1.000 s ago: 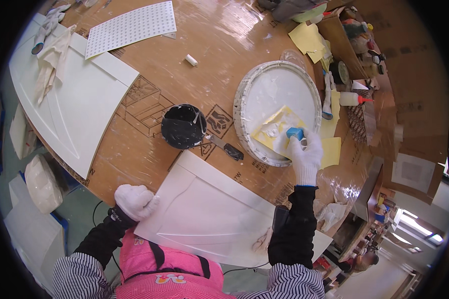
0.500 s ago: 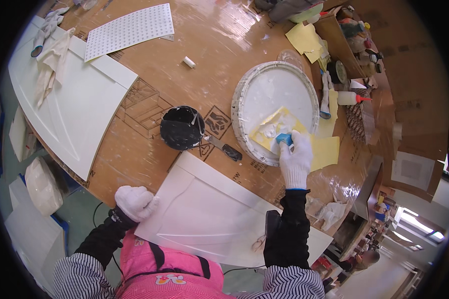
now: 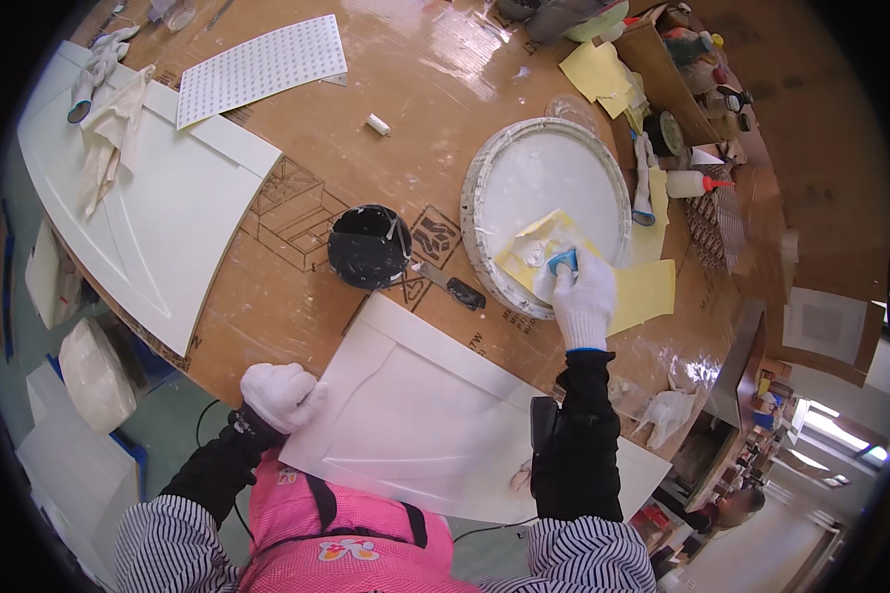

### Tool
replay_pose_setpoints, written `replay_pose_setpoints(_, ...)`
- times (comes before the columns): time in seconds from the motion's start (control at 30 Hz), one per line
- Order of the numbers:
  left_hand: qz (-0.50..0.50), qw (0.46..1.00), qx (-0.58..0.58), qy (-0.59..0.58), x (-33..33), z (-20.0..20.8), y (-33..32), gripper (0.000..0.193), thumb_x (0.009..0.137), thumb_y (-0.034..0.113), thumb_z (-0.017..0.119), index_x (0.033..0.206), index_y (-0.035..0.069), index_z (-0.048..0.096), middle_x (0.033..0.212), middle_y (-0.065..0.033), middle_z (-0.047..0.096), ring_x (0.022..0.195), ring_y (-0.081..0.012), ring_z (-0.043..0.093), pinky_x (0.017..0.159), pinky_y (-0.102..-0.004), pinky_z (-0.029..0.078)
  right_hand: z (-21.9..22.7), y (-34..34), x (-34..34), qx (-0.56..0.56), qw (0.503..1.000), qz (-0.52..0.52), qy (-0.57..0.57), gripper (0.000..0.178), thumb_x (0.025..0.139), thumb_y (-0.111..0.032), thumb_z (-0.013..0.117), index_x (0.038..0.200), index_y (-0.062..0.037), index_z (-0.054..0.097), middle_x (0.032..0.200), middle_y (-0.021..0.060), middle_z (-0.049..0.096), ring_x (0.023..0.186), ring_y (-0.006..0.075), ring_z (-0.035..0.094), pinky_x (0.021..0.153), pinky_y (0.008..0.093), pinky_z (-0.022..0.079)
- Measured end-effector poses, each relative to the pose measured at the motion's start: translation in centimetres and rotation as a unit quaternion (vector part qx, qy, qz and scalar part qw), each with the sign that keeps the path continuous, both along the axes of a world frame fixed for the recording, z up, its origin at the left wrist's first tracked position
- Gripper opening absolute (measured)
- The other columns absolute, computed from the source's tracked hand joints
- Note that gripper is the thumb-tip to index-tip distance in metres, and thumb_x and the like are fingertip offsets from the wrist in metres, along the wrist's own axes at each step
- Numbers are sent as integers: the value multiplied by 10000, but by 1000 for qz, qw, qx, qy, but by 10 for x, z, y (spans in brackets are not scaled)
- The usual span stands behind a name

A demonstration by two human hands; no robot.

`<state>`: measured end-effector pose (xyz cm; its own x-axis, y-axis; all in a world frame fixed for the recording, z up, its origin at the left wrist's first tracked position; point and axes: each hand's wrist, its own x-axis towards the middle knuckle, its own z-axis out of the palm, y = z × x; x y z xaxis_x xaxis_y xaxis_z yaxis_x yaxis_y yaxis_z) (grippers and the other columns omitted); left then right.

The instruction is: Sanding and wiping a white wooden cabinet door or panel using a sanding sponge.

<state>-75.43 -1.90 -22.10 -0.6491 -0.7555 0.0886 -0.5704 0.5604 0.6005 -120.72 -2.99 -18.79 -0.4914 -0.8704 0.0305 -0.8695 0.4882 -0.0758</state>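
Observation:
My right hand [image 3: 585, 296], in a white knit glove, pinches a small blue putty spreader [image 3: 564, 261]. It is over a yellow sheet [image 3: 532, 231] smeared with white putty, which lies on a round white bucket lid [image 3: 549, 173]. My left hand [image 3: 285, 395], gloved too, is closed at the left edge of a white moulded panel [image 3: 415, 410]. That panel sticks out over the table's near edge, close to my pink apron [image 3: 366, 539]. Left of the lid stand a black pot [image 3: 368, 259] and a putty knife [image 3: 455, 289] with a dark handle.
A second white panel [image 3: 158, 227] lies at the left with a cloth [image 3: 111, 148] on it. A dotted sheet [image 3: 267, 69] and a small white roll [image 3: 377, 125] lie farther back. At the right are yellow papers [image 3: 643, 296] and a red-tipped bottle [image 3: 692, 184].
My right hand has shifted slightly upward and turned the blue spreader on the putty-smeared sheet. My left hand stays at the panel's edge. The whole view has shifted a little.

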Motion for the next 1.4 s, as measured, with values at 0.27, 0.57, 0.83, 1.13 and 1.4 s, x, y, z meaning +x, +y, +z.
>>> replay_pose_setpoints(0.27,8,1000,-6,26,-4,0,3,308,818,212,746,592,106,566,578,-101,548,505,-327,575,493,-451,440,38,20,-33,-175,849,-157,-473,297,1007,-204,642,1155,46,702,949,77,721,743,172,615,674,321,510)
replay_pose_setpoints(0.57,15,999,-17,33,-2,1,3,282,830,215,756,618,106,606,584,-107,565,510,-337,589,497,-462,457,67,50,31,-242,361,-260,-862,344,1017,-301,581,1153,8,652,860,75,614,623,169,472,548,317,364)
replay_pose_setpoints(0.83,14,999,-12,31,5,-1,3,270,838,209,755,629,105,620,591,-107,575,520,-337,605,508,-463,471,61,55,61,-301,393,-305,-813,334,1009,-228,616,1238,12,646,912,84,656,662,167,513,585,312,401)
replay_pose_setpoints(1.13,8,1000,-2,27,0,-1,4,254,836,210,761,640,104,639,604,-109,598,525,-333,616,507,-452,476,4,20,18,-148,975,-113,-122,395,883,-181,795,1247,-49,716,1068,148,752,901,258,717,838,377,564)
replay_pose_setpoints(1.4,12,1000,-8,21,1,0,2,269,841,224,759,635,103,634,610,-112,605,530,-334,621,508,-450,478,-3,4,33,-131,984,-100,-59,334,878,-222,783,1143,-23,742,1000,163,756,894,269,727,839,380,564)
